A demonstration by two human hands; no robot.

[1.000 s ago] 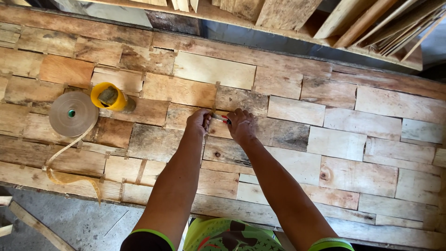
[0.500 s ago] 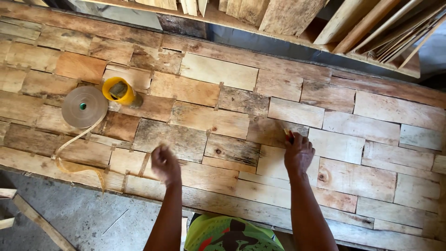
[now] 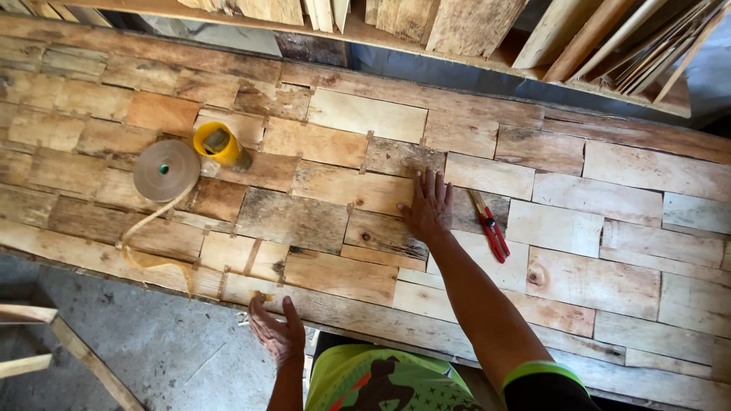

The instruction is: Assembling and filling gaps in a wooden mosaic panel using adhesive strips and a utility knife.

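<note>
**Hands part; right palm now flat on the veneer**

Left to right: the flat roll of brown paper tape (image 3: 166,170) and the yellow cup (image 3: 217,142) sit as before on the patchwork wood-veneer desk (image 3: 609,281). The left hand (image 3: 276,332) has dropped to the near edge, fingers (image 3: 257,313) loosely spread, holding nothing. The right hand (image 3: 428,207) has slid up, fingers (image 3: 430,185) splayed, pressing a veneer piece, which suggests smoothing a joint. The red-handled cutter (image 3: 489,225) lies just right of those fingers, untouched.
</note>
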